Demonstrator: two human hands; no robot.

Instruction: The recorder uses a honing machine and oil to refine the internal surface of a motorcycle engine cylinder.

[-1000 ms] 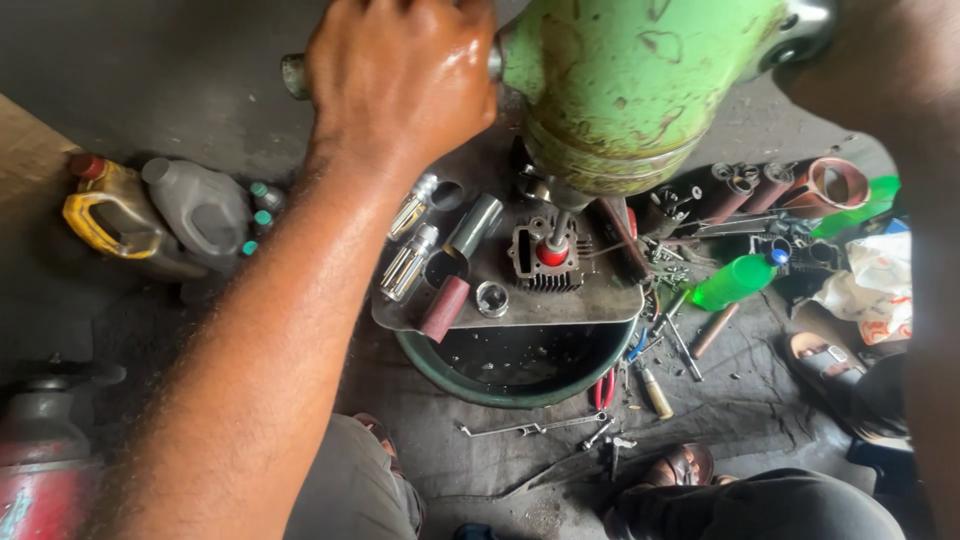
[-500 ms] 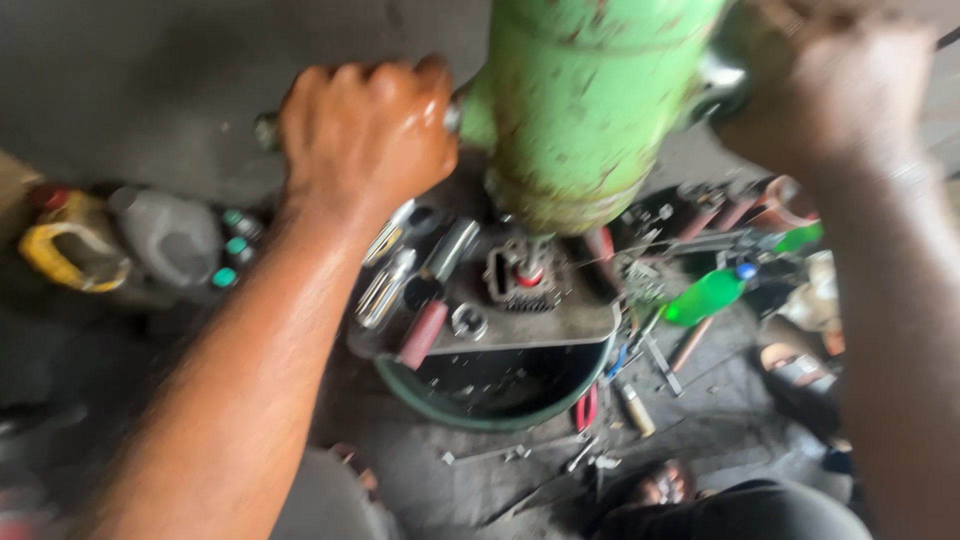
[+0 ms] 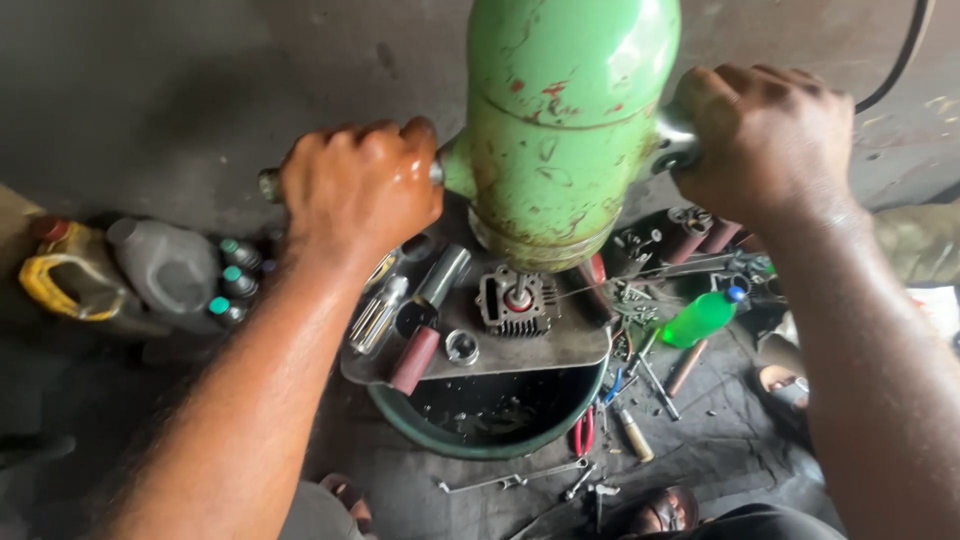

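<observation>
Your left hand is clenched around a thin metal handle bar that sticks out of the left side of the big, scuffed green metal machine body. Your right hand is wrapped tight over the matching handle end on the machine's right side. The green body hangs between your two hands, directly above a finned grey metal cylinder block.

That block sits on a flat grey metal plate, which lies across a round dark green basin. On the plate's left part lie a maroon cylinder and a shiny metal tube.

To the right, on the dark floor cloth, a green plastic bottle lies among loose hand tools. Far left stand a grey plastic jug and a yellow-handled container.
</observation>
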